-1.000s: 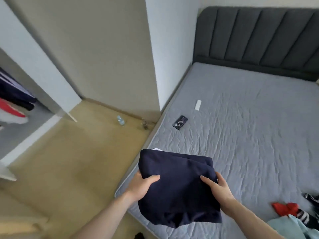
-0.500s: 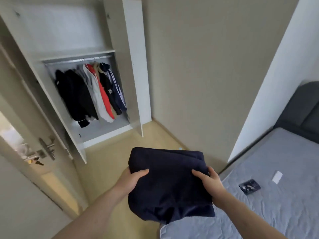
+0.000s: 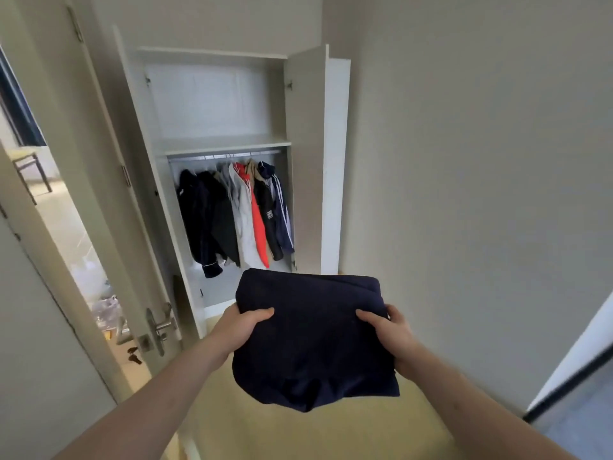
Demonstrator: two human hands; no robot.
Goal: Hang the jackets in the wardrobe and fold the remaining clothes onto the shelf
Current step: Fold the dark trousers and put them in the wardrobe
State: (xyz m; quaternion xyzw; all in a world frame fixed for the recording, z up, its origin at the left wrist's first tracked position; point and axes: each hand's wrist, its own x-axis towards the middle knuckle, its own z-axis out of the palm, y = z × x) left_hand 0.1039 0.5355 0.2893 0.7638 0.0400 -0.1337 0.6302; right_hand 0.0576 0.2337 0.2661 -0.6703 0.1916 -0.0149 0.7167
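A folded navy garment (image 3: 311, 340) is held in front of me at chest height. My left hand (image 3: 243, 325) grips its left edge, thumb on top. My right hand (image 3: 386, 332) grips its right edge the same way. Straight ahead stands the open white wardrobe (image 3: 306, 161). Several jackets (image 3: 235, 214), dark, white, red and navy with stripes, hang from its rail. Above the rail a white shelf (image 3: 225, 146) shows bare.
An open room door (image 3: 66, 293) with a metal handle (image 3: 159, 327) stands at the left, a lit room behind it. A beige wall fills the right. The bed's corner (image 3: 583, 413) shows at the lower right. Wooden floor (image 3: 298, 433) lies under my arms.
The view has swung left from the bed to face the wardrobe, which now looks nearer and centred. Both hands keep the same hold on the folded garment.
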